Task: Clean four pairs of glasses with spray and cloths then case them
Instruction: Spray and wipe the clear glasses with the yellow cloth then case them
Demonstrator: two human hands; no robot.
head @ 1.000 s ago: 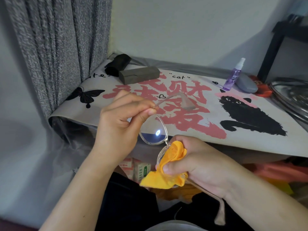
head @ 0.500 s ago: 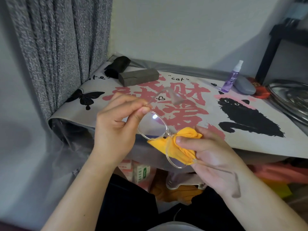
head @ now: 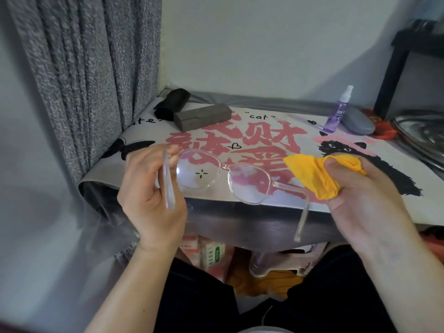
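Metal tray cut off at right; spray bottle label unreadable.

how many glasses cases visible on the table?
3. A black soft case at the back-left corner, a grey rectangular case just right of it, and a grey oval case back right beside the spray bottle. Others may be hidden.

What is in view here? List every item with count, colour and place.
glasses: 1, clear frame, held above table edge
cloth: 1, yellow, in right hand
spray: 1, purple, far right of table
cases: 3, black and brown at far left, grey beside spray
mat: 1, white, red and black print, on table
curtain: 1, grey, left
left hand: pinches glasses' temple
right hand: grips cloth
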